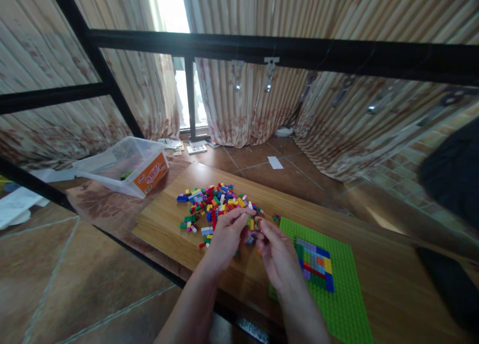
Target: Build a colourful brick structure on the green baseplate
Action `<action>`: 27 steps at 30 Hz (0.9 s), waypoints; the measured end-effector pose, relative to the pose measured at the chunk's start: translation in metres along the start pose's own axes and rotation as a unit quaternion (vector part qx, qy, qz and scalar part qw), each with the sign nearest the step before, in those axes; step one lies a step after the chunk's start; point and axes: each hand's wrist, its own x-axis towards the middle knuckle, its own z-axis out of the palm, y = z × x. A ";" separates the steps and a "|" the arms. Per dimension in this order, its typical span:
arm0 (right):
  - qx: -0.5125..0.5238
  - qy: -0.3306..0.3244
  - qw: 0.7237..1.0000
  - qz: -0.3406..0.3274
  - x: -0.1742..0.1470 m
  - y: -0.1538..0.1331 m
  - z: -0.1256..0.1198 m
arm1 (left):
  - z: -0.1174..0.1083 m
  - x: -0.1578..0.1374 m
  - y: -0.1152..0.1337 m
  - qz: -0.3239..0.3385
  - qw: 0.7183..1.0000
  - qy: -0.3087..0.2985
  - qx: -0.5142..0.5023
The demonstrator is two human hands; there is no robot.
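My left hand (226,234) is closed in a pinch over the right edge of a pile of coloured toy bricks (217,202). A small yellow-green brick shows at its fingertips. Close beside it, my right hand (275,249) has curled fingers around a small orange brick, partly hidden by the thumb and forefinger. A yellow brick (252,225) appears between the two hands; whether it is held or lies behind them I cannot tell. Right of my right hand lies a green baseplate (346,269), bearing a flat rectangular patch of multicoloured bricks (315,264).
A clear plastic box (119,177) with an orange label stands on the brown cloth at the left. The wooden table (175,254) carries a dark flat object (449,284) at far right. A black metal frame (239,47) crosses in front of the curtains (254,109).
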 end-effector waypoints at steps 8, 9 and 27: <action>-0.435 -0.008 0.883 -0.179 0.033 0.001 0.010 | -0.068 -0.001 0.002 0.052 0.905 0.222 0.360; -0.488 -0.022 0.851 -0.194 0.039 0.000 0.017 | -0.072 -0.003 0.002 0.044 0.882 0.230 0.408; -0.708 -0.156 0.650 -0.227 0.062 0.003 0.071 | -0.075 -0.006 0.005 -0.046 0.825 0.209 0.523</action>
